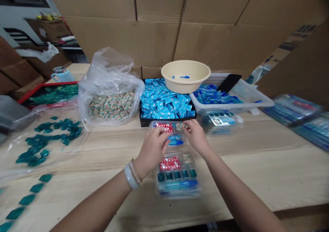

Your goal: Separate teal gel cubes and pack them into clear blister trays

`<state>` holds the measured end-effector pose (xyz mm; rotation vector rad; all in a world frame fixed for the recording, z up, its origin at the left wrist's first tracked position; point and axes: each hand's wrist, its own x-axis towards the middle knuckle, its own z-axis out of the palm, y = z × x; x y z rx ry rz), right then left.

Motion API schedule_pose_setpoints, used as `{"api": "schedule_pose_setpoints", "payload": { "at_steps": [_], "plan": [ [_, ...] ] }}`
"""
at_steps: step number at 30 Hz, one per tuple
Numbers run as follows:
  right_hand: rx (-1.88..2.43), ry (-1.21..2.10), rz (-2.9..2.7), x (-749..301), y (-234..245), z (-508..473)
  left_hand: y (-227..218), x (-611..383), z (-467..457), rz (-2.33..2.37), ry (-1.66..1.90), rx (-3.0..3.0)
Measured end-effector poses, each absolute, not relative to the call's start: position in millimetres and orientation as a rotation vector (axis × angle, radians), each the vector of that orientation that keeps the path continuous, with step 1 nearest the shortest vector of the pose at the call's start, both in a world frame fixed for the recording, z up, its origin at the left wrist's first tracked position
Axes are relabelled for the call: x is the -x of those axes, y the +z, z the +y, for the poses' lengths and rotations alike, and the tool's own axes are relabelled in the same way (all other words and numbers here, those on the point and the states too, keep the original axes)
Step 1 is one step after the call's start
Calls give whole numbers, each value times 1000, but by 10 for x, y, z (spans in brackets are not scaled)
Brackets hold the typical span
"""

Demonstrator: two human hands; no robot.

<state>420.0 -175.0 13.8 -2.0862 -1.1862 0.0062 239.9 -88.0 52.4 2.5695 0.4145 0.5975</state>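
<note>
The left hand (152,150) and right hand (196,136) are both closed on a clear case (177,130) on the counter (259,160), which holds a red packet (163,127) and a blue item (176,142). Just nearer lies a second case (178,190) with red, teal and blue contents; no printing is legible. Beyond stand blue sachets (164,100) in a black tray (167,122), a beige basin (185,76), a white basket (226,96) and a bag (110,103) of tan sachets (111,105).
</note>
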Motion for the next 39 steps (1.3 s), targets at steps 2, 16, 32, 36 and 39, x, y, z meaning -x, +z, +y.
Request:
{"api": "schedule_pose_setpoints", "payload": {
  "at_steps": [2,16,32,36,39],
  "plan": [
    [2046,41,-1161,-4230,138,-1759,534,-2624,-775,352,573,-2631],
    [1557,510,-622,-4304,-20,-1773,447,-3230,-587,170,358,-2851],
    [1643,393,-756,-4375,48,-1814,498,-3331,-499,274,455,-2481],
    [1783,303,-1017,-4355,175,-1754,665,-3325,-394,362,502,-2171],
    [1865,258,-1241,-4315,215,-1679,769,-3291,-336,425,358,-1845]
  ]
}}
